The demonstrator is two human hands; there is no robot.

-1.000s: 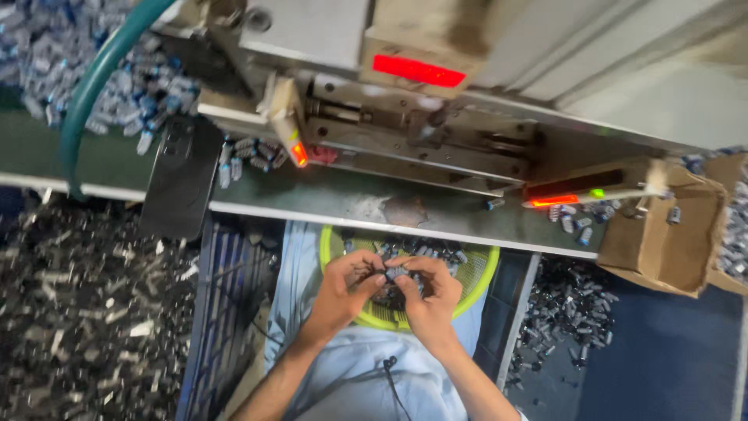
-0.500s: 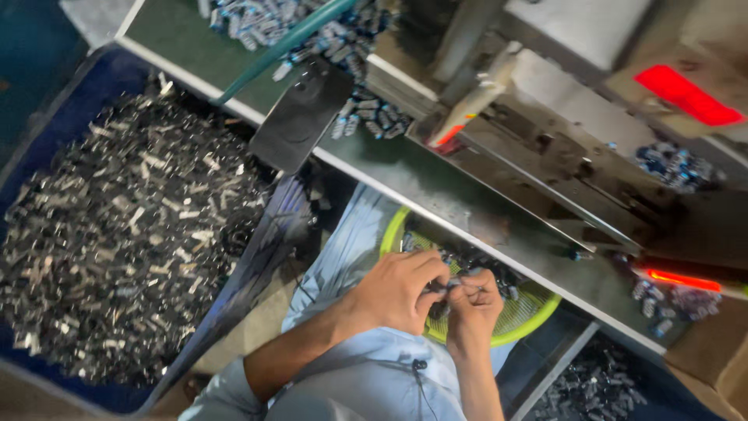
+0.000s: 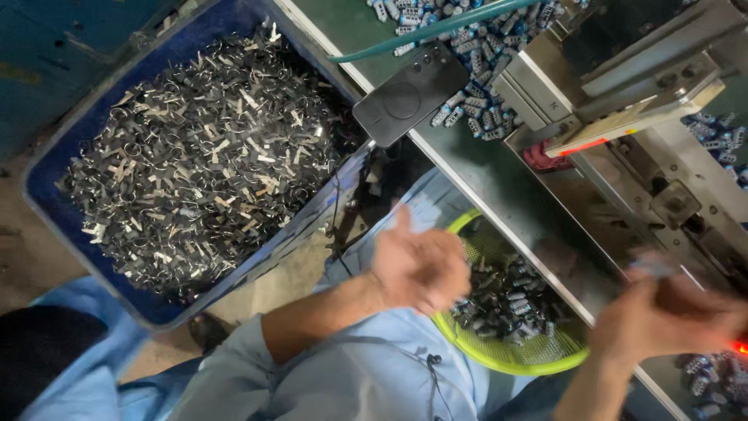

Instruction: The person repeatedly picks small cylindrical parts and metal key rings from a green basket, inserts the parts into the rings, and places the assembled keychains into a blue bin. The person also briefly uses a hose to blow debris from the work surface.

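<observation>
My left hand (image 3: pixel 417 269) is loosely open and holds nothing, just above the yellow-green basket (image 3: pixel 499 360) of small metal parts (image 3: pixel 506 300) on my lap. My right hand (image 3: pixel 670 320) is blurred near the machine (image 3: pixel 623 117); I cannot tell its grip. Left of me stands 1 blue crate (image 3: pixel 47 168) of metal clips (image 3: pixel 195 156), and a black phone (image 3: pixel 411 93) lies on the desk (image 3: pixel 475 168).

Just below the left hand (image 3: pixel 419 269) sits a basket (image 3: pixel 499 355) of glossy yellow-green plastic mesh, filled with small parts (image 3: pixel 510 300) of dull grey metal. The sleeve (image 3: pixel 343 374) under this hand is soft, matt light-blue cloth. Far to its left, a crate (image 3: pixel 54 140) of smooth blue plastic holds thin metal pieces (image 3: pixel 202 156) (some shiny, some dark). Above the blurred right hand (image 3: pixel 662 320), the machine (image 3: pixel 623 86) is brushed, slightly worn metal.
</observation>
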